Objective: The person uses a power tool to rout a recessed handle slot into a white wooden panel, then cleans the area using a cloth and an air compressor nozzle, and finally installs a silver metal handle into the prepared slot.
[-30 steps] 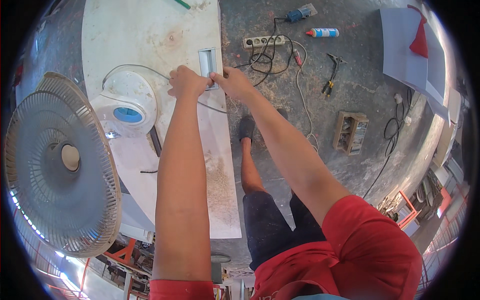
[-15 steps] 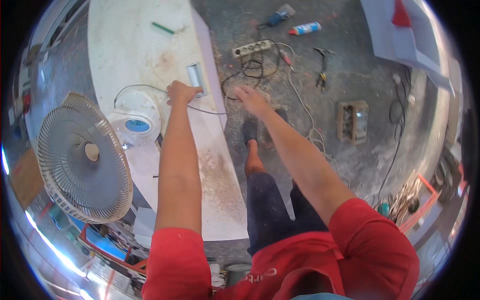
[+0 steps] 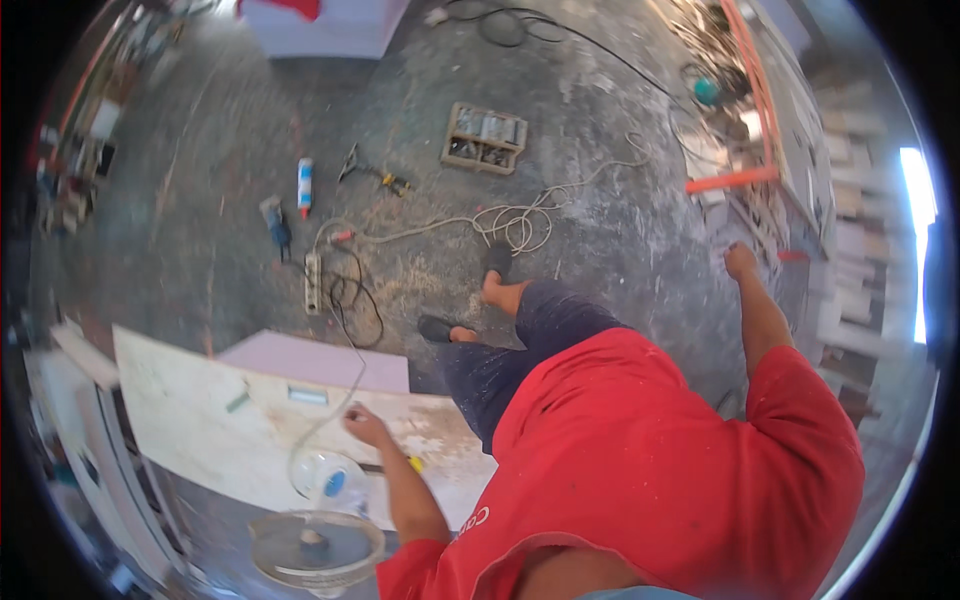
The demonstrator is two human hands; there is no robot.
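My left hand (image 3: pixel 368 426) hangs over the white board (image 3: pixel 200 415), close to the pale cord (image 3: pixel 352 375) that runs to the fan. Its fingers look bent, but blur hides whether they hold anything. The fan (image 3: pixel 315 550) has a round cage and a white base (image 3: pixel 318 472) with a blue panel, beside my left forearm. Out to the right, above the floor, my right hand (image 3: pixel 741 262) is curled closed, with nothing seen in it. A small yellow thing (image 3: pixel 416 464) shows on the board next to my left forearm.
On the floor lie a power strip (image 3: pixel 313 283), a blue power tool (image 3: pixel 276 228), a tube (image 3: pixel 304 187), yellow-handled pliers (image 3: pixel 395 184) and a looped cable (image 3: pixel 520 225). A compartment box (image 3: pixel 484 138) stands farther off. An orange frame (image 3: pixel 735 182) with scraps is at right.
My view and body have turned right, so the board and fan now sit at lower left. My left hand has left the slot area; my right hand has swung out to the right.
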